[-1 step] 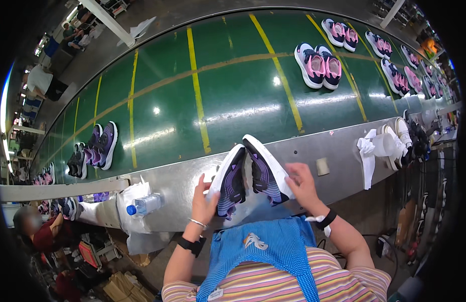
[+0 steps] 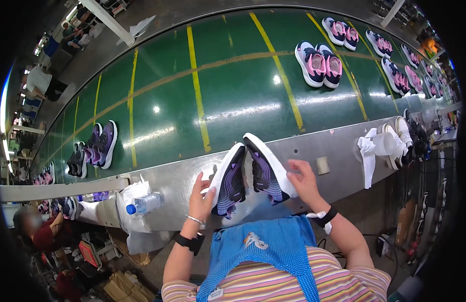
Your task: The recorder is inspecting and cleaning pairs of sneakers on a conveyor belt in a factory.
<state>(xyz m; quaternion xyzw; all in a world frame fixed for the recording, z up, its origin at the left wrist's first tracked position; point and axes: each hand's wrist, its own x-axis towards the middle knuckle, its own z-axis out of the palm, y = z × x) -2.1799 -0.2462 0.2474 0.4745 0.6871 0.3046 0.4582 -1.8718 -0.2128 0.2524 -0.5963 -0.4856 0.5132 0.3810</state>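
Observation:
Two black and purple sneakers with thick white soles are in front of me on the metal ledge (image 2: 338, 173). The left sneaker (image 2: 230, 183) and the right sneaker (image 2: 265, 173) lean toward each other, far ends close together, soles facing outward. My left hand (image 2: 199, 197) is beside the left sneaker's sole, fingers apart, the thumb close against it. At the right sneaker's sole, my right hand (image 2: 303, 182) has its fingers spread and bent, the tips at or just touching the white edge. Neither hand wraps round a shoe.
Beyond the ledge runs a green conveyor belt (image 2: 233, 90) with yellow lines. Purple-black sneakers (image 2: 108, 143) stand on its left, pink and navy sneakers (image 2: 309, 65) on its right. A blue-capped bottle (image 2: 145, 204), a tape roll (image 2: 322, 165) and white shoes (image 2: 403, 132) are on the ledge.
My left hand has shifted very slightly to the left. The sneakers and my right hand are almost where they were.

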